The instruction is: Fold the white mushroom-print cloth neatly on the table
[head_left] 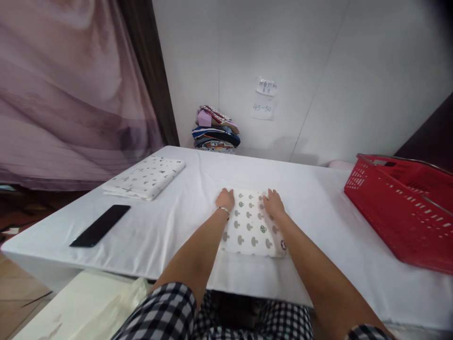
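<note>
Folded white mushroom-print cloth (249, 226): flat on white-draped tabletop (311, 193)
Left hand (225, 200): at far-left corner, grip unclear
Right hand (274, 204): at far-right edge, grip unclear

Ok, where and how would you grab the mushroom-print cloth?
Probably by both side edges of the cloth near its far corners, one hand in from each side, where the left hand and right hand are. It lies flat and roughly rectangular on the table with no raised part to grasp, so fingertips likely need to slip under and pinch against the thumbs.
</note>
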Demonstrator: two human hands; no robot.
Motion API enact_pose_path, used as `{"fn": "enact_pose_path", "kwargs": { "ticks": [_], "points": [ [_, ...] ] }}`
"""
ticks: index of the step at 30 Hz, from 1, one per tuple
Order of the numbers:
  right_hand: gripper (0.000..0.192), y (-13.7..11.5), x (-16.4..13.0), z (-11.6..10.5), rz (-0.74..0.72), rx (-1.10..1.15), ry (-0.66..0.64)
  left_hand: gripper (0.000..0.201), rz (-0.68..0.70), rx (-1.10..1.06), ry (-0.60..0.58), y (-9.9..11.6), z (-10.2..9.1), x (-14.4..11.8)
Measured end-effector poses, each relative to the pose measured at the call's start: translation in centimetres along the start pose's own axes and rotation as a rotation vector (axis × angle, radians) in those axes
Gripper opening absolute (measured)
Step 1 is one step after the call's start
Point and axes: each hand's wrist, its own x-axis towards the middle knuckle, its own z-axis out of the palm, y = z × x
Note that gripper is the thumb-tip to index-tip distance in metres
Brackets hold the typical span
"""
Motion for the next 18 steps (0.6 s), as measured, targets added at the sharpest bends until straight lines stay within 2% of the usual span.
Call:
{"fn": "enact_pose_path", "kwargs": {
  "ticks": [3,7,11,15,18],
  "points": [
    [0.050,0.5,0.7,1.3,0.055,0.009,-0.028,0.038,0.017,0.015,0.006,-0.5,0.3,0.2],
    [0.046,0.9,0.4,2.2,0.009,-0.043,0.002,0.041,0.005,0.008,-0.005,-1.0,0.3,0.7],
    [0.044,0.9,0.2,2.0,-0.012,-0.092,0.016,0.040,0.008,0.005,-0.010,-0.7,0.1,0.9],
    [0.047,0.5,0.0,1.2,0.012,-0.115,-0.039,0.040,0.021,0.002,-0.031,-0.2,-0.7,0.3],
    [0.053,0.1,-1.0,1.2,-0.071,-0.149,0.008,0.046,0.051,-0.014,-0.052,-0.9,-1.4,-1.0]
  ]
}}
